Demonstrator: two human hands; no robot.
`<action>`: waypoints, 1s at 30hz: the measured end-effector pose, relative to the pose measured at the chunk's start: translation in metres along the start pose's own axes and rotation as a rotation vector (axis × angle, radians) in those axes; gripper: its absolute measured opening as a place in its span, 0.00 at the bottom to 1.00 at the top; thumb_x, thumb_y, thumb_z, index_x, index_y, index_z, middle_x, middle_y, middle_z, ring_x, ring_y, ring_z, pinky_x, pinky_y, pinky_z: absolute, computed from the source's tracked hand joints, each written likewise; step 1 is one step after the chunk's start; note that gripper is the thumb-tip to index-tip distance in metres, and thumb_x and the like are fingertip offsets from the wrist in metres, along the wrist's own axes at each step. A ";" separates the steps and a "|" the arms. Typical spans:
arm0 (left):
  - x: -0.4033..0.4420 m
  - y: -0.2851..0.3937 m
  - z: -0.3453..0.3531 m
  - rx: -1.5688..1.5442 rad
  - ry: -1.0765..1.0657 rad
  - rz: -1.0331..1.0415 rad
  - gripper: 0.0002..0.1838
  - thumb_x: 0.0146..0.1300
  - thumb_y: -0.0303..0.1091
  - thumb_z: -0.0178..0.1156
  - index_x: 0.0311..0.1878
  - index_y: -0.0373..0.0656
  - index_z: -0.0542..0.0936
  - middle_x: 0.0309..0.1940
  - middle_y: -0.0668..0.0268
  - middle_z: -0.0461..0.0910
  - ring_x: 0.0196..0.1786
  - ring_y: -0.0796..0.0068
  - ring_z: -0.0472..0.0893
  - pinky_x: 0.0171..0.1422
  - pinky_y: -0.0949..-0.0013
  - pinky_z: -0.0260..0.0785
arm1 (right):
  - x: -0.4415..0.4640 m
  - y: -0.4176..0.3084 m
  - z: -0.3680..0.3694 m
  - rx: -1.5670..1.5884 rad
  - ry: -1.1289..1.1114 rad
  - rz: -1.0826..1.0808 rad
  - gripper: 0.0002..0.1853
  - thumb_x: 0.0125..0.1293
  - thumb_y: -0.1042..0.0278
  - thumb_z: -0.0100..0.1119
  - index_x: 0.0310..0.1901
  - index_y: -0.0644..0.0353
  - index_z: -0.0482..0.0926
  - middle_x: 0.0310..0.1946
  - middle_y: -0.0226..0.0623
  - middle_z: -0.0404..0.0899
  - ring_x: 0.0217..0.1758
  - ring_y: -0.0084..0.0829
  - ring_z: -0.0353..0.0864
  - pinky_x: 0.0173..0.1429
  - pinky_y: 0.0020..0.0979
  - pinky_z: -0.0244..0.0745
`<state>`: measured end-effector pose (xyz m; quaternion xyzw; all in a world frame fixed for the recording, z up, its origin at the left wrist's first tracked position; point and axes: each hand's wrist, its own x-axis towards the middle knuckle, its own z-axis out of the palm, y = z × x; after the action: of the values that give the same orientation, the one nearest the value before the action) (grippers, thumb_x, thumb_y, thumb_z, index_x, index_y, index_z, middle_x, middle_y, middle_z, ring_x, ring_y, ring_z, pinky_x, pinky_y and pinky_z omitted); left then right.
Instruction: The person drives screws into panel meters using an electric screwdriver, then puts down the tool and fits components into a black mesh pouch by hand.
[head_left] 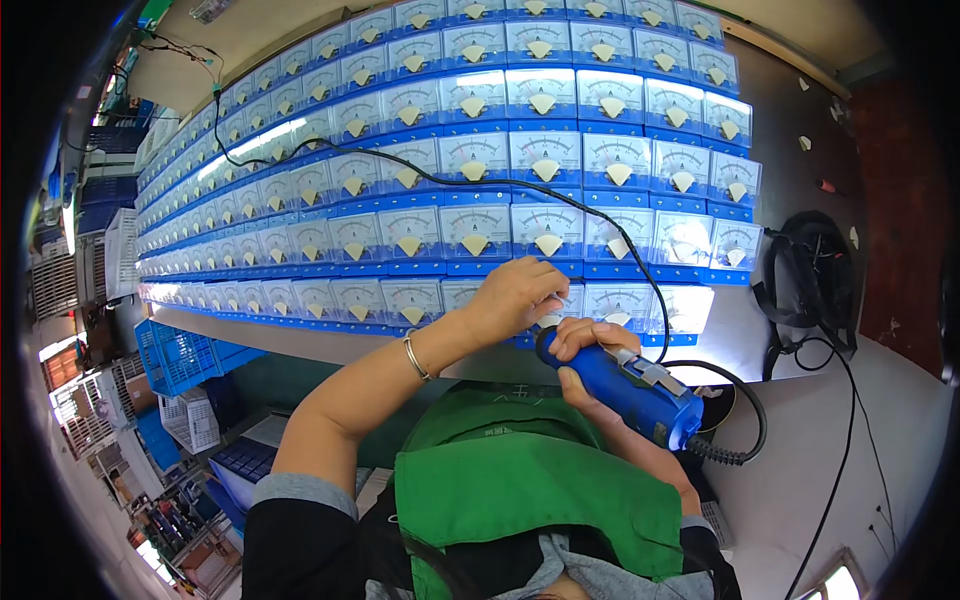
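Positioning, likely: right hand [592, 343] clasps screwdriver [625, 388], left hand [512, 298] pinching something unclear by meters [617, 297] near front edge of counter [735, 335]; needs steady aim.

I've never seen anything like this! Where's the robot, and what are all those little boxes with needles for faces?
There's no robot here: these are a person's two bare hands. The one picture comes from a camera on their head, looking down, so you also see their green apron. The boxes are dial meters with clear fronts, standing in long rows on blue bases. A thin black cable runs across them. The right hand holds a blue tool, perhaps a powered one, since a cord comes out of its end. The left hand is by the tool's front end, over the nearest row.
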<state>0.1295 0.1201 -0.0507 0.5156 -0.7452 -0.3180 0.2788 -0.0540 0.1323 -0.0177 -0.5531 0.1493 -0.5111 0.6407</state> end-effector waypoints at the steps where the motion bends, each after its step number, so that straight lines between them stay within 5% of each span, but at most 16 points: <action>1: 0.000 0.000 0.000 -0.001 0.003 0.000 0.11 0.52 0.28 0.70 0.37 0.47 0.78 0.34 0.67 0.79 0.40 0.61 0.78 0.45 0.60 0.72 | -0.001 0.001 0.000 0.001 0.012 0.003 0.40 0.54 0.90 0.60 0.68 0.52 0.59 0.40 0.40 0.75 0.45 0.36 0.77 0.56 0.42 0.74; 19: -0.001 -0.004 0.002 -0.029 0.022 0.000 0.10 0.52 0.29 0.70 0.36 0.47 0.78 0.33 0.67 0.79 0.40 0.61 0.77 0.45 0.60 0.72 | 0.001 0.004 0.005 0.009 0.000 -0.004 0.40 0.52 0.90 0.61 0.68 0.52 0.61 0.39 0.40 0.76 0.44 0.37 0.78 0.56 0.43 0.73; 22: 0.000 -0.003 0.002 -0.035 0.030 0.006 0.10 0.52 0.30 0.70 0.36 0.46 0.78 0.34 0.67 0.79 0.40 0.61 0.78 0.45 0.60 0.72 | 0.001 0.004 0.003 -0.066 -0.042 -0.021 0.37 0.59 0.80 0.61 0.68 0.50 0.57 0.37 0.36 0.75 0.42 0.35 0.78 0.57 0.46 0.71; 30: -0.001 -0.004 0.000 -0.030 0.000 -0.006 0.11 0.51 0.29 0.70 0.37 0.46 0.79 0.39 0.69 0.82 0.41 0.62 0.79 0.45 0.62 0.73 | 0.001 0.003 0.004 -0.048 0.039 0.023 0.34 0.57 0.80 0.63 0.65 0.53 0.61 0.36 0.37 0.77 0.40 0.37 0.79 0.58 0.45 0.71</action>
<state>0.1320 0.1202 -0.0542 0.5136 -0.7387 -0.3299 0.2858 -0.0486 0.1331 -0.0185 -0.5567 0.1804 -0.5108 0.6298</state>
